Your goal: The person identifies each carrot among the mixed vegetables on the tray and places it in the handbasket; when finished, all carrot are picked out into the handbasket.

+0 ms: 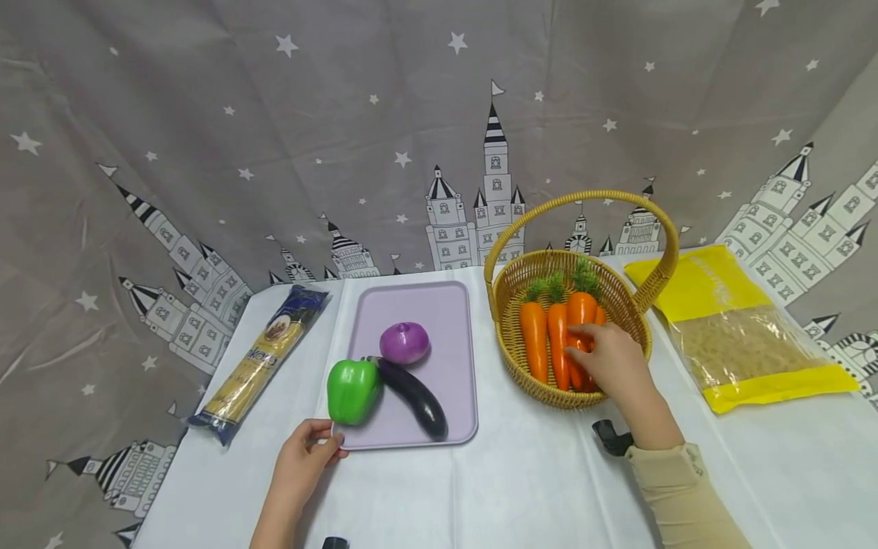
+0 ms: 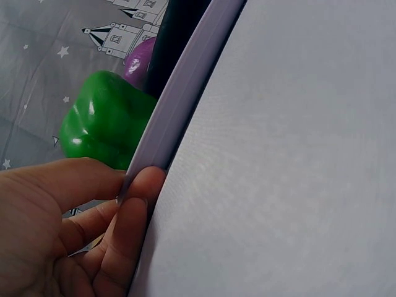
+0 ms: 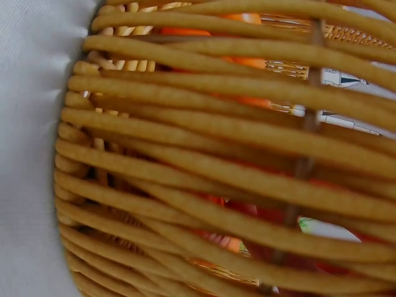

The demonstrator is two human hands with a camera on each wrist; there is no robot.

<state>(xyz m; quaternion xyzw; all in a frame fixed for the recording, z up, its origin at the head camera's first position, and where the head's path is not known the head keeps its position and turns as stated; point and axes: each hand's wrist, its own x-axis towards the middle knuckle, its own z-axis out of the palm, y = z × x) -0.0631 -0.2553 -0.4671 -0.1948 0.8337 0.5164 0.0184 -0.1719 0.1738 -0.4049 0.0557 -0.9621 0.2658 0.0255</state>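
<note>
My left hand (image 1: 305, 457) pinches the front left corner of a lilac tray (image 1: 453, 320), the thumb above the rim and fingers below, as the left wrist view shows. On this tray lie a green bell pepper (image 1: 353, 392), a purple onion (image 1: 405, 342) and a dark eggplant (image 1: 414, 396). My right hand (image 1: 613, 362) reaches over the front right rim of a wicker basket (image 1: 511, 351), its thumb and fingers apart over several orange carrots (image 1: 534, 339). The right wrist view shows mostly basket weave (image 3: 216, 136), and the hand is hidden there.
A pasta packet (image 1: 264, 358) lies left of the tray. To the basket's right is a yellow and clear bag (image 1: 748, 335) of pale food pieces. The basket's tall handle (image 1: 583, 197) arches above it. Behind the white-covered table (image 1: 521, 488) hangs a grey castle-print curtain (image 1: 329, 99).
</note>
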